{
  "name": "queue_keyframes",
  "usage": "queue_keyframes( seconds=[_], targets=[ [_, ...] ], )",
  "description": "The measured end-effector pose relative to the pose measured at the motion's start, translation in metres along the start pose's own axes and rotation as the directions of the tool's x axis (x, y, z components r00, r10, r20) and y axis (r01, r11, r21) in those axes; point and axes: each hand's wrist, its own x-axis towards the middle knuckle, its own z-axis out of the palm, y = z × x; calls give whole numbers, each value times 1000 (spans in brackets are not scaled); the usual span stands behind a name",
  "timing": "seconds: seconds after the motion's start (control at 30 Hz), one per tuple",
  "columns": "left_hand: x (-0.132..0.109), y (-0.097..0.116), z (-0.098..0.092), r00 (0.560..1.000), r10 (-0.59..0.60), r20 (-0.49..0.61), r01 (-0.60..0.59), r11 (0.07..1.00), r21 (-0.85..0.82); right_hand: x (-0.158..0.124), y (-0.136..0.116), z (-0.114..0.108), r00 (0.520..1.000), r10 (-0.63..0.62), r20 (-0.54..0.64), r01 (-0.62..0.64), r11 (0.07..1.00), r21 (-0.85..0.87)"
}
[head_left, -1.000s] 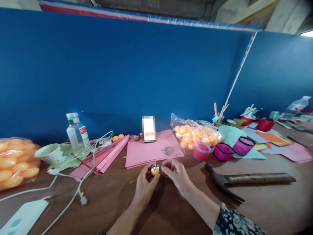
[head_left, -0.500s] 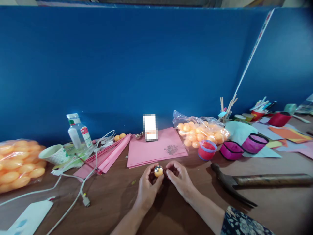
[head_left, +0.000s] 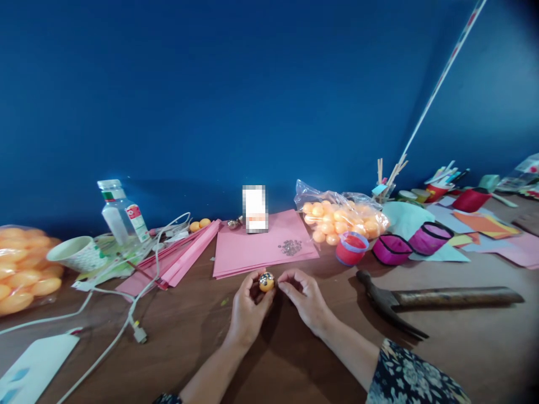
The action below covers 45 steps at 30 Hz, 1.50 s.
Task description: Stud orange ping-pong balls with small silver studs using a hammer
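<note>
An orange ball [head_left: 266, 282] partly covered with small shiny silver pieces is held between the thumb and fingers of my left hand [head_left: 250, 307]. Close to the ball's right side, my right hand [head_left: 304, 297] has its thumb and fingertips pinched together; whatever they hold is too small to make out. Just beyond both hands lie pink sheets [head_left: 248, 252], with a small pile of silver pieces [head_left: 290, 247] on them. A blurred-out upright object [head_left: 255, 209] stands at the sheets' back, beside silver-covered balls [head_left: 234, 223].
A hammer [head_left: 455, 297] lies at the right, near a red cup [head_left: 351, 248], magenta containers [head_left: 392, 249] and a bag of orange balls [head_left: 337, 219]. On the left are a white cable [head_left: 131, 311], a bottle [head_left: 122, 216], a patterned cup [head_left: 80, 253] and another ball bag [head_left: 25, 269].
The view has tilted down and turned slightly right, shifting everything up and left in the picture. Both hands stay at the ball, whose silver side now faces more upward.
</note>
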Motion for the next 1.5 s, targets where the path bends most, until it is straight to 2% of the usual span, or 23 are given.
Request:
queue_keyframes(
  seconds=[0.27,0.57,0.83,1.5],
  targets=[
    [-1,2,1,999,19,36,-19,1000,-6,-2,-4,-1,997,17,77,-16,1000,-7],
    [-2,2,0,998,7,68,-6,1000,-14,-2,-4,-1,998,-24,65,29,996,-85],
    [-2,6,1,1000,14,25,-14,1000,-10,-2,-3,-1,998,-12,64,20,992,-124],
    [-2,3,1,999,26,28,-25,999,-31,-3,-3,0,997,-28,75,40,986,-163]
  ],
)
